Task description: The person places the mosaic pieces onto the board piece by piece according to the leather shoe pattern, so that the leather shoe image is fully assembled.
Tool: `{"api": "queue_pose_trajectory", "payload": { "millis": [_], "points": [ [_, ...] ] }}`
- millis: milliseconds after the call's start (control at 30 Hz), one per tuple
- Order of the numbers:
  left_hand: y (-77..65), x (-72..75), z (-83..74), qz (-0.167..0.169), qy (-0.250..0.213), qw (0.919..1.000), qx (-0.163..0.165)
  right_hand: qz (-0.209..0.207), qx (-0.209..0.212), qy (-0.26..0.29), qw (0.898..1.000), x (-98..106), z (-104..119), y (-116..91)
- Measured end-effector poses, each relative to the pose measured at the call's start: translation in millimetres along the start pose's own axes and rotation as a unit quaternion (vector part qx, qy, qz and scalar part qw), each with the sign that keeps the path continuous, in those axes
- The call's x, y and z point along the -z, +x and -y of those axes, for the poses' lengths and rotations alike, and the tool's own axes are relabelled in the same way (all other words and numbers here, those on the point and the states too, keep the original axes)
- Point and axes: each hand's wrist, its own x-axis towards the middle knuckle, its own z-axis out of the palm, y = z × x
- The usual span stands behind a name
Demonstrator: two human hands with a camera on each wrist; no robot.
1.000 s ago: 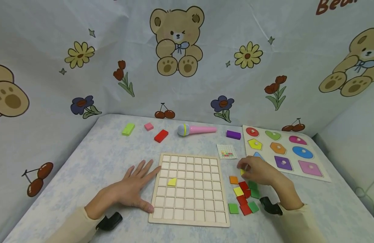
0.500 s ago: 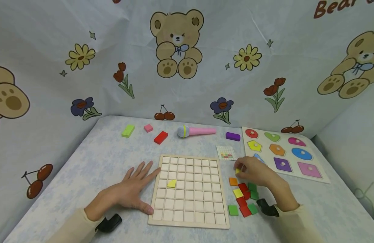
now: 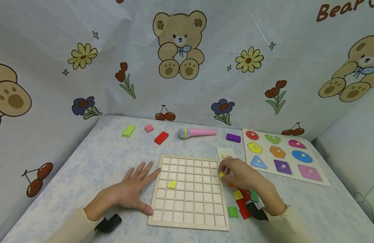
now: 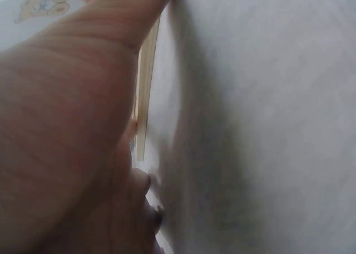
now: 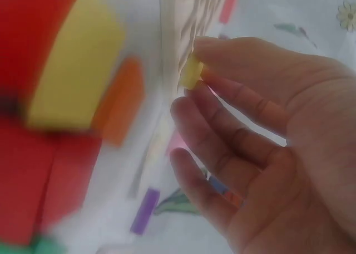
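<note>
My left hand (image 3: 126,192) lies spread on the table, its thumb and index fingertip at the left edge of the wooden grid board (image 3: 189,226). One yellow tile (image 3: 172,184) with a cut corner sits in a cell toward the board's left side. At the board's upper right edge, my right hand (image 3: 240,173) pinches a small yellow tile (image 5: 192,72) between thumb and fingers. Below that hand lies a loose cluster of tiles: red (image 3: 244,213), green (image 3: 233,212), yellow (image 3: 238,195) and orange (image 5: 119,103). The hand partly covers the cluster and a small printed pattern card (image 3: 225,152).
Along the back are a lime block (image 3: 128,131), a pink block (image 3: 149,128), a red block (image 3: 161,138), a toy microphone (image 3: 197,132) and a purple block (image 3: 233,137). A shape puzzle board (image 3: 266,158) lies at the right. A printed cloth (image 3: 129,40) hangs behind.
My right hand has moved left with the yellow tile, from above the loose tiles to the board's right edge. The left hand has stayed in place.
</note>
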Motion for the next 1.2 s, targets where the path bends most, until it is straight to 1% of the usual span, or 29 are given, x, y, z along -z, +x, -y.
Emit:
{"api": "queue_pose_trajectory", "payload": {
  "millis": [233, 433, 567, 700, 800, 1000, 1200],
  "points": [
    [-1.8, -0.5, -1.6, 0.005, -0.003, 1.0000, 0.005, 0.007, 0.078, 0.000, 0.997, -8.5, 24.6, 7.8],
    [-2.4, -0.2, -1.6, 0.004, -0.002, 1.0000, 0.007, 0.025, 0.101, -0.010, 0.994, -14.0, 50.4, 17.3],
    [-1.9, 0.0, -1.4, 0.002, -0.001, 1.0000, 0.007, 0.038, 0.117, -0.012, 0.992, -19.0, 61.0, 21.2],
    [-1.3, 0.1, -1.9, 0.004, 0.000, 1.0000, 0.005, 0.044, 0.135, -0.011, 0.990, -25.4, 64.7, 21.6],
    [-0.7, 0.3, -2.4, 0.007, -0.001, 1.0000, 0.005, 0.040, 0.143, -0.019, 0.989, -29.5, 64.2, 20.7],
    [-0.7, 0.7, -2.8, 0.008, 0.001, 0.9999, 0.008, 0.033, 0.141, -0.023, 0.989, -30.9, 62.3, 19.4],
    [0.1, 1.0, -2.1, 0.002, 0.001, 1.0000, 0.005, 0.042, 0.135, -0.021, 0.990, -27.0, 60.7, 19.5]
  ]
}}
